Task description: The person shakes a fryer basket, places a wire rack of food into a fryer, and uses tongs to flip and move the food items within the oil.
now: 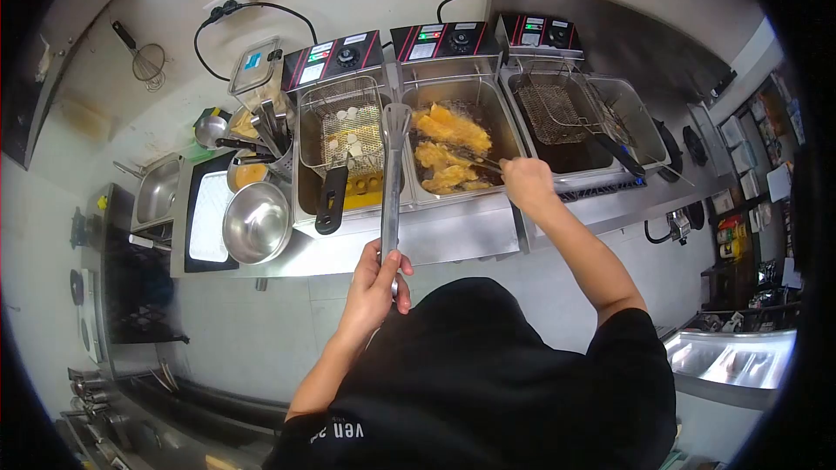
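Note:
My left hand [373, 289] is closed around the lower end of long metal tongs [394, 178], which point away from me with slotted tips near the middle fryer's left edge. My right hand [527, 184] grips a thin metal utensil [477, 159] that reaches into the middle fryer [466, 198]; its kind is hard to make out. Golden battered pieces [453, 128] float there in bubbling oil, and a second fried clump [446, 170] lies nearer me. In the left fryer, a wire basket [370, 92] with a black handle [332, 200] holds several small pale pieces [352, 139].
On the right stands a third fryer with a wire basket [553, 113]. A steel bowl [257, 222], a white tray [209, 213] and a container of utensils [274, 135] sit to the left. Further left is a small sink [158, 191]. Black cords run along the wall.

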A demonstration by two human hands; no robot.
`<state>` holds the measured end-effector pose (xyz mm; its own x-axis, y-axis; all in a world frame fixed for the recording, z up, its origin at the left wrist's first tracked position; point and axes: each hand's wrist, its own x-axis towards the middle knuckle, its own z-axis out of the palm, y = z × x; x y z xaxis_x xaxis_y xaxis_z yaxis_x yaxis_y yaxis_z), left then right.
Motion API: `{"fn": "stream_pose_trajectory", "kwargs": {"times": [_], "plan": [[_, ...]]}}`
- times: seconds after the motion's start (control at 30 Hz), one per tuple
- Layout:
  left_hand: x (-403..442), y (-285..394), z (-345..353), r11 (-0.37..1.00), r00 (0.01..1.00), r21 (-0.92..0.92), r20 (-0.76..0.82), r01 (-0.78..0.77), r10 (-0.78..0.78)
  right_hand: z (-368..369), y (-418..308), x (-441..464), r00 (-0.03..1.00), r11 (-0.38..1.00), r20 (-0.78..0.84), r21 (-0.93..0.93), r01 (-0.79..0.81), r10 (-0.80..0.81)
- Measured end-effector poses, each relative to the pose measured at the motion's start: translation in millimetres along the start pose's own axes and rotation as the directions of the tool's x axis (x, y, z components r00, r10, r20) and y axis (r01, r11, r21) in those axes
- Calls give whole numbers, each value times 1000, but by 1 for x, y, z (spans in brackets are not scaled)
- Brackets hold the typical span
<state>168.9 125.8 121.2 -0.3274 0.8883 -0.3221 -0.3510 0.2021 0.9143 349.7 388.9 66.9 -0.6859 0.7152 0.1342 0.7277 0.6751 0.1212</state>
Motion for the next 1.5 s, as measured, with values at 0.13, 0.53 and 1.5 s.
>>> {"fn": "stream_pose_trajectory", "kwargs": {"times": [0.13, 0.53, 1.5], "plan": [[1, -1, 1, 1000, 1000, -14, 16, 8, -8, -16, 19, -17, 996, 997, 60, 0, -72, 72], [9, -4, 12, 998, 995, 22, 83, 61, -63, -9, 23, -1, 993, 999, 110, 21, -40, 37], [30, 34, -78, 962, 864, 85, -425, -258, 269, -21, 11, -37, 966, 969, 199, 144, -199, 168]]}}
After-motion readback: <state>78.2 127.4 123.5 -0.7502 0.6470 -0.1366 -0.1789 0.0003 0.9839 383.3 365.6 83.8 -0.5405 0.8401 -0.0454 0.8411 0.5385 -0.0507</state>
